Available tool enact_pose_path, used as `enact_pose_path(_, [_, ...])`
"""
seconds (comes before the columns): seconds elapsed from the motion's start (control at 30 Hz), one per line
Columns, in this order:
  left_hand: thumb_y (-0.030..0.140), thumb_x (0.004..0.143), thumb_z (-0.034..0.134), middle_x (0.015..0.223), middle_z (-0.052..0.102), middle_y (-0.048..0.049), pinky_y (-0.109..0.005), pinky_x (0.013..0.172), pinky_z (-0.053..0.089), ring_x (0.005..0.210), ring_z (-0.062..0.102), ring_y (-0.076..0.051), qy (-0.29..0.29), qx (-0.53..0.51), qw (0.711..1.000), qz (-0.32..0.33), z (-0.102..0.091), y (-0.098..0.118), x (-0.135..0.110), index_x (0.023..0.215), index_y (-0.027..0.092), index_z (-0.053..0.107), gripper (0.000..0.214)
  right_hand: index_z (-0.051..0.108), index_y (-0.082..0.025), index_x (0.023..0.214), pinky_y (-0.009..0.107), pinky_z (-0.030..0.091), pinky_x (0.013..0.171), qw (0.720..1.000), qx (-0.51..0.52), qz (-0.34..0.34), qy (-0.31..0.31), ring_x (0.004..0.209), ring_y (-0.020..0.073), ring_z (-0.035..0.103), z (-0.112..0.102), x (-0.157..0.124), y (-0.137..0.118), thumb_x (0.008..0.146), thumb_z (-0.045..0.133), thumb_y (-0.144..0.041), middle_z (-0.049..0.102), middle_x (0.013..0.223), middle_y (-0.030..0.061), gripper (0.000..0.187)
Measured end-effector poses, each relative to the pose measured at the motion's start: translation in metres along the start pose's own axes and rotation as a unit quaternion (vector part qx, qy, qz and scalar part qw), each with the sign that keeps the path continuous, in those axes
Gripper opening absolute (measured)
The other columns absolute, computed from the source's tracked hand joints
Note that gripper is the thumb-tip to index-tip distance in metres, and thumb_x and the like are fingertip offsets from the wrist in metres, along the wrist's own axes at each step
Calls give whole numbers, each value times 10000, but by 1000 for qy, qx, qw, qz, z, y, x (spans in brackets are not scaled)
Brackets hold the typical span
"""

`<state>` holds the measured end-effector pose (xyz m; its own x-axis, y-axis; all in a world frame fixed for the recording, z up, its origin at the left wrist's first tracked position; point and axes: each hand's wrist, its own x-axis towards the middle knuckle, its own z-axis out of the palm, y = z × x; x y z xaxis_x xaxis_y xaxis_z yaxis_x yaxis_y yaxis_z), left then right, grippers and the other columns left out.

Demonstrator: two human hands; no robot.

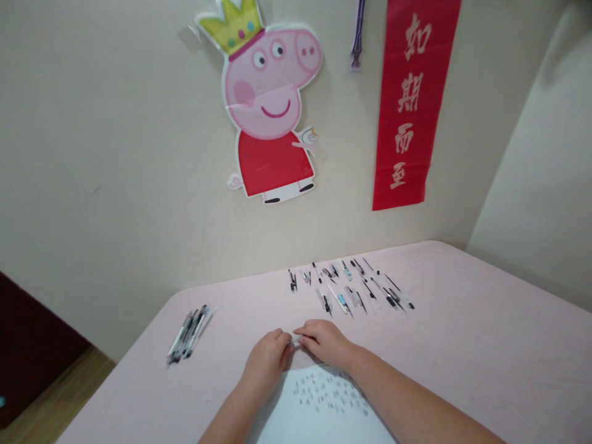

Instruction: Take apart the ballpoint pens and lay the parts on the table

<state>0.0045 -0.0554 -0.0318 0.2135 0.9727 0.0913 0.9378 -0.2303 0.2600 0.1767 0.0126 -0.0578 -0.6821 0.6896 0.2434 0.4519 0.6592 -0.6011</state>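
Just beyond the sheet of paper (319, 425), my left hand (268, 357) and my right hand (326, 341) meet fingertip to fingertip. Both are closed in a pinch on a small pale pen part (295, 340), mostly covered by the fingers. Handwritten characters fill the middle of the paper, which lies under my forearms. Farther back on the table, pen parts (345, 301) lie spread in two rough rows: caps, clear barrels and dark refills. To the left of my hands sits a bunch of whole pens (190, 333), side by side.
The pale pink table (485, 345) has rounded far corners and stands against the wall. A cartoon pig cutout (275, 111) and a red banner (414, 111) hang on that wall. Past the table's left edge, wooden floor (78, 394) shows.
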Motion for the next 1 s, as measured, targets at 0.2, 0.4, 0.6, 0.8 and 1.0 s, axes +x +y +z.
enact_pose_path(0.2, [166, 900, 356, 890, 601, -64, -269, 711, 399, 819, 560, -176, 19, -29, 999, 11, 5, -3, 0, 839, 192, 584, 238, 706, -218, 992, 239, 432, 771, 1000, 11, 12, 20, 848, 162, 618, 4, 1, 1, 819, 551, -177, 697, 906, 37, 236])
enact_pose_path(0.4, [182, 906, 367, 886, 590, -52, -253, 688, 391, 792, 560, -160, 4, -48, 999, 3, 3, -2, 0, 840, 192, 573, 216, 692, -190, 896, 228, 423, 707, 998, 19, 37, 36, 766, 147, 600, 6, 0, 0, 774, 580, -148, 686, 838, 27, 170])
enact_pose_path(0.6, [260, 932, 365, 847, 587, -37, -261, 653, 366, 759, 549, -164, 12, -21, 1000, 20, 6, -1, -2, 804, 197, 557, 239, 700, -196, 854, 218, 402, 663, 1000, 4, 17, 16, 724, 135, 575, 3, -1, -4, 784, 597, -181, 667, 796, 13, 126])
enact_pose_path(0.8, [249, 927, 368, 841, 590, -32, -258, 661, 370, 773, 557, -164, -7, -26, 999, 24, 9, -3, -1, 806, 195, 554, 228, 701, -193, 839, 220, 395, 670, 1000, -1, 12, 13, 727, 134, 570, 2, -1, -5, 778, 609, -182, 664, 793, 12, 111])
enact_pose_path(1.0, [251, 923, 372, 820, 603, -19, -247, 630, 352, 746, 569, -154, -21, -8, 1000, 17, 7, -2, -3, 807, 205, 566, 231, 704, -190, 831, 220, 395, 667, 1000, -7, 2, 9, 728, 135, 571, 2, -1, -5, 782, 622, -198, 660, 791, 15, 96])
